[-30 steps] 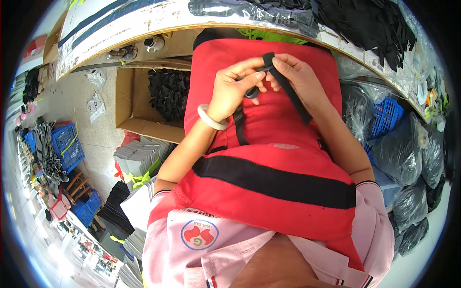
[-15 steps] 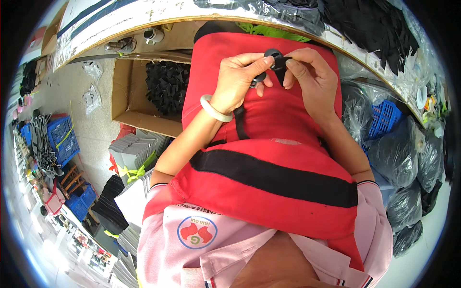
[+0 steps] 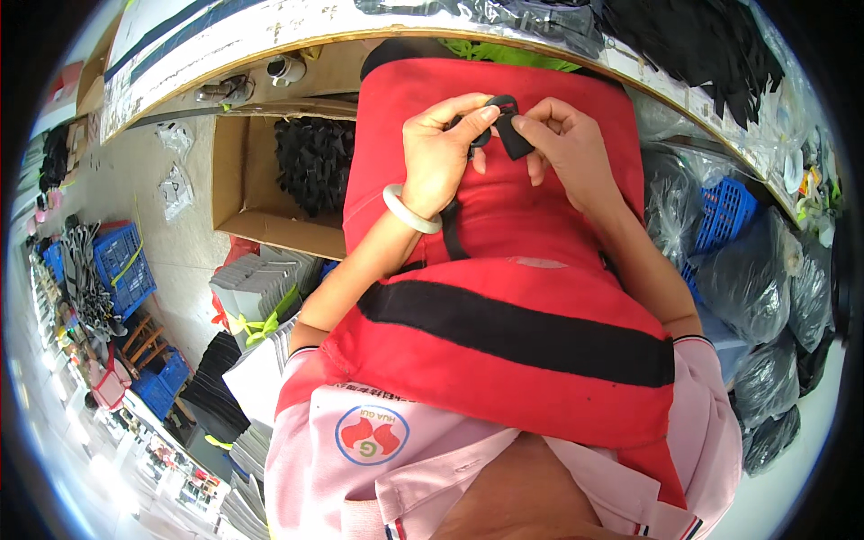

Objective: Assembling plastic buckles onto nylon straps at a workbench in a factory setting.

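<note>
Above the red apron [image 3: 540, 216] on my lap, both hands are close together at a small black piece. My left hand [image 3: 434, 162] is closed, thumb against fingers, on a black ring-shaped fitting [image 3: 506, 103]; more black parts show within its fingers. Opposite it, my right hand [image 3: 576, 148] pinches a short black strap [image 3: 517, 139] that hangs at the fitting. Whether the strap passes through the ring I cannot tell.
An open cardboard box [image 3: 236, 224] of black pieces stands left of my lap. Beyond my hands runs a white table edge [image 3: 378, 29] with black strips [image 3: 693, 54] on it. Grey stacks [image 3: 256, 288] lie by my left elbow, black plastic bags [image 3: 747, 270] at the right.
The black strap in my right hand has turned and now shows a broader flat face. Both hands have shifted slightly, staying close together.
</note>
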The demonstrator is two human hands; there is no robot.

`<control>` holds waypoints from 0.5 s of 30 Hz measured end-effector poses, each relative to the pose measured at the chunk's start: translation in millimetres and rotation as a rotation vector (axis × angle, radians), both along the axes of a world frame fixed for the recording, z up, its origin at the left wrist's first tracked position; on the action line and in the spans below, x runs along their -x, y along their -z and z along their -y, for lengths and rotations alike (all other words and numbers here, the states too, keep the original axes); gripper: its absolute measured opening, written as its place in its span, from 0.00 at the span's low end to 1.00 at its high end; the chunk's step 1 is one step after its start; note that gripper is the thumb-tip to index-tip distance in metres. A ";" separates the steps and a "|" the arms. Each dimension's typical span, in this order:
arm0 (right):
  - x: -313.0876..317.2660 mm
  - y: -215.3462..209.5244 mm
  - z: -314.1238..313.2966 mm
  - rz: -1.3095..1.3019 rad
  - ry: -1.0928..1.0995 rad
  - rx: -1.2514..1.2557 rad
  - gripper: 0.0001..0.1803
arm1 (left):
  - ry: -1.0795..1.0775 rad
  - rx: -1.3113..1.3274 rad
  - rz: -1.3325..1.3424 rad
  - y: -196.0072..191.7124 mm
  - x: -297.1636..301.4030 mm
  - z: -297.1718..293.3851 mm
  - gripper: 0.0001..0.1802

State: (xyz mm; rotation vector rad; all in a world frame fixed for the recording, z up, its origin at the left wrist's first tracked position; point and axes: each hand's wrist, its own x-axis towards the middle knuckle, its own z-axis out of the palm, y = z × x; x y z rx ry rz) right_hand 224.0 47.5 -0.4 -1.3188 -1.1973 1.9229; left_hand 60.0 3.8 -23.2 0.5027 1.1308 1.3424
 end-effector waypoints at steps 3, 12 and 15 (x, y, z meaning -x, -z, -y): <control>6.9 3.8 3.6 -0.122 0.091 0.060 0.10 | 0.031 -0.034 -0.114 -2.7 1.2 2.4 0.10; 1.0 8.5 -2.7 -0.096 -0.019 0.042 0.16 | 0.104 -0.186 -0.229 2.2 7.0 4.2 0.09; 1.2 4.9 -3.9 -0.216 0.014 0.125 0.14 | 0.096 -0.197 -0.266 -0.2 10.7 4.8 0.08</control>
